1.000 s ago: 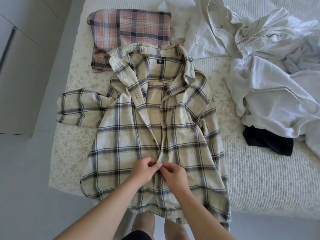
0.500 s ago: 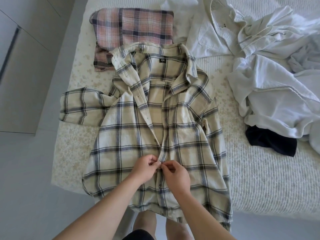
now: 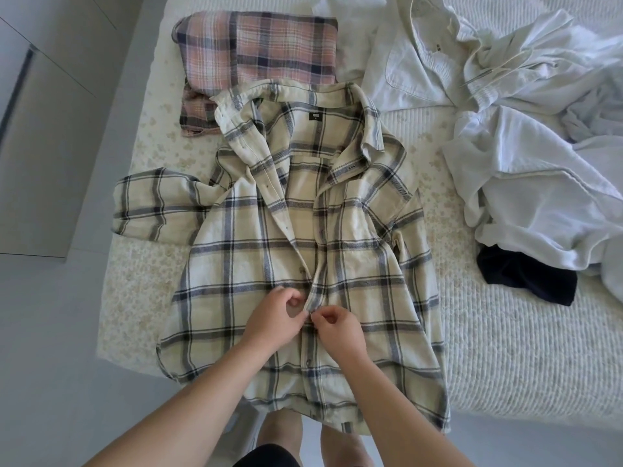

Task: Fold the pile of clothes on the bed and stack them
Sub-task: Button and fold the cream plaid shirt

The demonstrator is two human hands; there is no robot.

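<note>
White textured bed (image 3: pixel 505 348) carries a rumpled white clothes pile (image 3: pixel 526 136) right, cream plaid shirt (image 3: pixel 303 230) overhanging its near edge, folded pink plaid shirt (image 3: pixel 263 52) behind. Left hand (image 3: pixel 273 318) and right hand (image 3: pixel 338 326) pinch its placket.

Both forearms reaching up from six o'clock, converging at centre; left hand (image 3: pixel 273 318) at nine o'clock of right hand (image 3: pixel 337 326), fingers curled, fingertips pinching inward, knuckles nearly touching; bare legs below at six
</note>
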